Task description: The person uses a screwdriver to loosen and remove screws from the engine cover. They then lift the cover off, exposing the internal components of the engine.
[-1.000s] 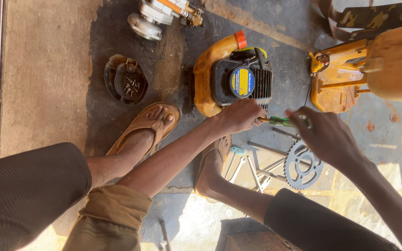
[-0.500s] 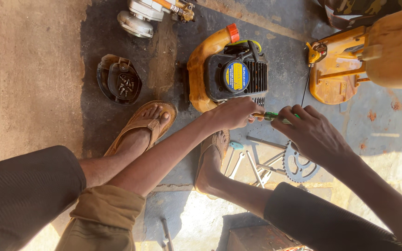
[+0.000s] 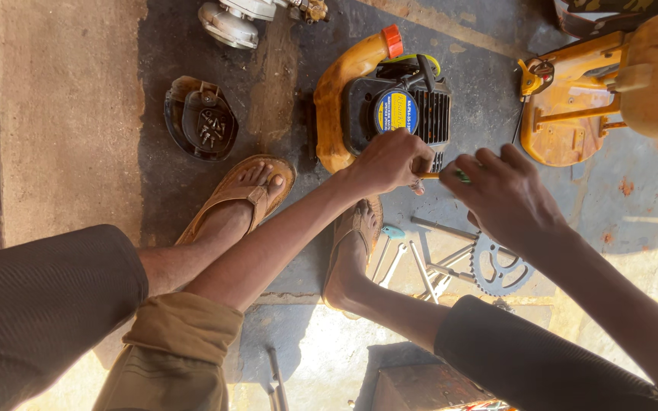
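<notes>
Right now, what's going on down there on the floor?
A person crouches over a small yellow engine on the stained concrete floor. Their left hand rests against the engine's black housing, and their right hand grips a green-handled screwdriver pointed toward it. Wrenches and a sprocket lie by their sandalled feet. A yellow cover lies to the right.

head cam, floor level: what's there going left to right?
Dark round cover holding screws → sandalled foot → yellow engine unit → left hand → right hand, the two meeting on a small green-handled tool → orange housing. Sprocket and metal rods lie under the right hand.
</notes>
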